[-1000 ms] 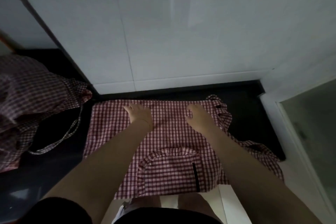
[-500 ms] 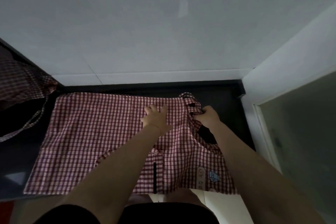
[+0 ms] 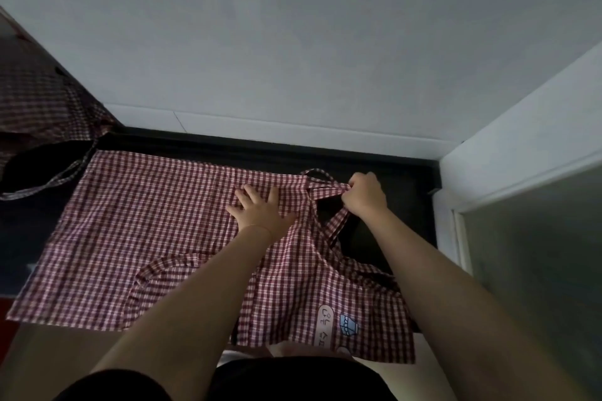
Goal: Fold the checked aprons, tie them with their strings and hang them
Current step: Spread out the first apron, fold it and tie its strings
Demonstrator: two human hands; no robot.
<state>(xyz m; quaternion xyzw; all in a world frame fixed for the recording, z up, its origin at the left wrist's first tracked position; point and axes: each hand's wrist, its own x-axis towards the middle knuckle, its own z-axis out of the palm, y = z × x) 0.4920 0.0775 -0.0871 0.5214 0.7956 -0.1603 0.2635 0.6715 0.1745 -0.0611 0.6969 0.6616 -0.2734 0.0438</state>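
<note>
A red-and-white checked apron (image 3: pixel 146 221) lies spread flat on a black counter (image 3: pixel 404 231), with a frilled pocket near the front and a printed label at its right part. My left hand (image 3: pixel 257 210) presses flat on the cloth near its far right edge, fingers spread. To its right, my right hand (image 3: pixel 366 194) grips the apron's strap (image 3: pixel 322 187), fingers curled round it, pulling it taut to the right above the counter. A loop of strap shows just behind.
A second checked apron (image 3: pixel 42 104) lies bunched at the far left, its string (image 3: pixel 49 182) trailing across the counter. White tiled wall (image 3: pixel 293 42) rises behind. A white wall corner and a frosted glass panel (image 3: pixel 534 270) close off the right side.
Both hands went from resting flat on the cloth to the right end. My right hand took hold of the strap and has pulled it further right; the view shifted right.
</note>
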